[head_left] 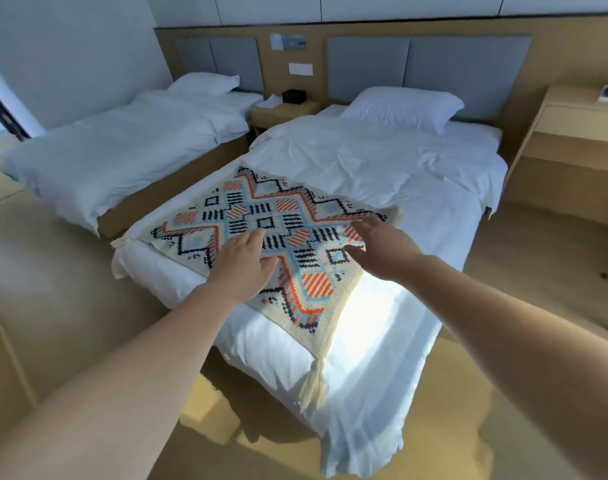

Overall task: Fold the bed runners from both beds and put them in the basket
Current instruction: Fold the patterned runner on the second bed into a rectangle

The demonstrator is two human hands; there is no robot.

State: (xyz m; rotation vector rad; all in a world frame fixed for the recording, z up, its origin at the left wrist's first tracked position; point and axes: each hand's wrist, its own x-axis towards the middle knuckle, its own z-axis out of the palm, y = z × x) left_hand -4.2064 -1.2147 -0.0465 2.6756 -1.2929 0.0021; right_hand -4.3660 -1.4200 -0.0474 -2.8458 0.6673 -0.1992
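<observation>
A cream bed runner [281,220] with an orange, blue and black woven pattern lies folded into a rough square on the foot of the near bed [382,168], a tassel hanging over the bed's front edge. My left hand [241,268] hovers flat over the runner's near left part, fingers apart, holding nothing. My right hand [382,247] reaches over the runner's right side, fingers spread, also holding nothing. The far bed [122,150] on the left shows only white bedding, no runner on it. No basket is in view.
A wooden nightstand [285,112] with a black box stands between the beds. A wooden side cabinet [572,150] is at the right. White pillows lie at both headboards. Wooden floor surrounds the beds.
</observation>
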